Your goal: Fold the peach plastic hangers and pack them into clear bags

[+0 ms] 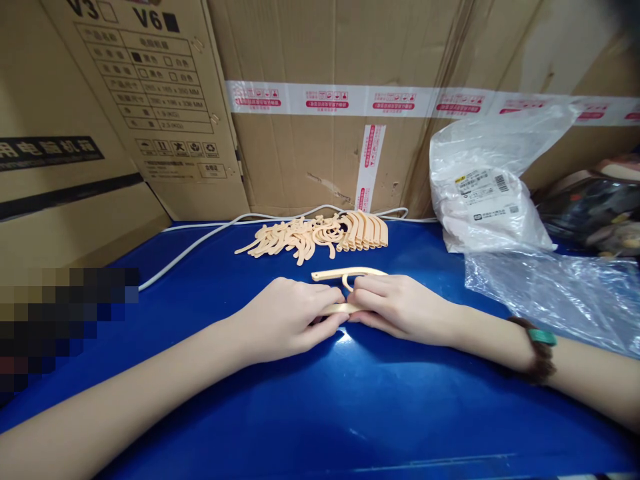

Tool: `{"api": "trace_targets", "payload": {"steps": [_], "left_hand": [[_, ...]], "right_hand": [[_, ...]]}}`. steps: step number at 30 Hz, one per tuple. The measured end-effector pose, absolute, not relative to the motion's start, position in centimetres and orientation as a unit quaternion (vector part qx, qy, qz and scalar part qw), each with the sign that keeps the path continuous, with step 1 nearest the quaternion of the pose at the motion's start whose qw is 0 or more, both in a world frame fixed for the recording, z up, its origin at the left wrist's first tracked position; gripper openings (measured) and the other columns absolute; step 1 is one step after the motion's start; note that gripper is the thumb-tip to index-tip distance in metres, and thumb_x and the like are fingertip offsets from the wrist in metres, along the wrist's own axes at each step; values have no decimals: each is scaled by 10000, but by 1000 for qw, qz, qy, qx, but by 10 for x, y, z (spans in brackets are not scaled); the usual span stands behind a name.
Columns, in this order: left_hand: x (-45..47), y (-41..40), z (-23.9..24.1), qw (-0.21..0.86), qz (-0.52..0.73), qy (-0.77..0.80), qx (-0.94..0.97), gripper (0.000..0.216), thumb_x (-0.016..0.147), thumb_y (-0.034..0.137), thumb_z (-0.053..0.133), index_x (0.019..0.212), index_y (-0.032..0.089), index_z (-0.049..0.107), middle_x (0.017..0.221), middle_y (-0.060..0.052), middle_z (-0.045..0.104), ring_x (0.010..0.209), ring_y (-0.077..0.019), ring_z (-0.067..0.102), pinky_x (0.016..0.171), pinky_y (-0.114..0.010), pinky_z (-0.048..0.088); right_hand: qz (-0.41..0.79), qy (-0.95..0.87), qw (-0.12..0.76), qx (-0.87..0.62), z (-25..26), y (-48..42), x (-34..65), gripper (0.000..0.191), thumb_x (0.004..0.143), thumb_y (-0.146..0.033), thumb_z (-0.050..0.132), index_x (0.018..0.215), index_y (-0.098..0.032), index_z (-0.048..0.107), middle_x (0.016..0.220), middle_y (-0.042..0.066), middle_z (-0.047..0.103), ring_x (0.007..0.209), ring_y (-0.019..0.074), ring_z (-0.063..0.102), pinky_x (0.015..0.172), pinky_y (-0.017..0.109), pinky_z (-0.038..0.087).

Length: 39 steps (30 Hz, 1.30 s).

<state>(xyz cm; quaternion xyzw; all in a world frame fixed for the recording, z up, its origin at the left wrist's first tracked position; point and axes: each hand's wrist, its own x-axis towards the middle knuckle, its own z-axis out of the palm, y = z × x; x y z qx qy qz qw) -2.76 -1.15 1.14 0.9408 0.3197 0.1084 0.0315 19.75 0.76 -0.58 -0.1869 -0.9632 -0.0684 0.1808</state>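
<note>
My left hand (285, 320) and my right hand (400, 308) meet at the middle of the blue table (350, 407). Both pinch the same peach-coloured plastic hook piece (345, 275), whose curved top shows above my fingers and whose lower bar runs between my fingertips. Behind it lies a pile of several like peach hook pieces (320, 235), some loose at the left, some stacked in a row at the right.
Cardboard boxes (320, 100) wall off the back and left. A white cable (200, 240) runs along the table's back edge. Clear plastic bags (500, 193) lie at the right, with dark objects (595, 207) behind them. A band sits on my right wrist (540, 347).
</note>
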Motion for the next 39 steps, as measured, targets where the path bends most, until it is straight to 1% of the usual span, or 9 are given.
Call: {"api": "trace_targets", "payload": {"steps": [3, 11, 20, 27, 34, 39], "left_hand": [[-27, -11, 12, 50, 113, 336, 934, 320, 991, 347, 361, 844, 186, 595, 734, 18, 647, 616, -117, 596, 529, -241, 299], [-30, -9, 10, 45, 130, 339, 931, 320, 991, 345, 374, 847, 189, 614, 748, 18, 660, 654, -124, 616, 548, -240, 310], [-29, -7, 9, 53, 136, 349, 926, 296, 980, 341, 398, 890, 192, 638, 761, 16, 667, 671, -128, 624, 570, -238, 330], [-29, -7, 8, 53, 131, 351, 926, 301, 984, 344, 392, 864, 195, 625, 754, 22, 657, 661, -123, 612, 569, -240, 315], [-27, -9, 9, 56, 123, 360, 923, 321, 988, 365, 381, 794, 194, 571, 713, 34, 628, 608, -113, 577, 543, -247, 280], [-26, -8, 8, 64, 125, 367, 920, 336, 986, 388, 383, 808, 200, 597, 710, 33, 631, 619, -117, 582, 550, -248, 304]], "right_hand": [[-90, -960, 184, -191, -7, 8, 197, 314, 1015, -328, 347, 864, -159, 565, 778, 28, 577, 646, 121, 516, 594, 233, 399], [-117, -958, 180, -190, -7, 6, 195, 311, 1028, -298, 305, 909, -152, 552, 793, 41, 645, 663, 127, 581, 612, 245, 424], [-143, -959, 160, -186, -5, 5, 196, 299, 1020, -260, 278, 976, -143, 550, 795, 36, 631, 613, 113, 543, 566, 233, 399], [-110, -963, 150, -195, -7, 6, 197, 238, 994, -225, 337, 974, -134, 555, 836, 45, 633, 625, 117, 543, 549, 234, 395], [-73, -965, 154, -199, -8, 8, 198, 213, 983, -215, 351, 980, -140, 551, 853, 53, 627, 691, 136, 569, 617, 244, 449], [-79, -963, 167, -197, -9, 9, 199, 208, 979, -211, 365, 991, -132, 557, 831, 66, 631, 700, 152, 571, 632, 260, 455]]}}
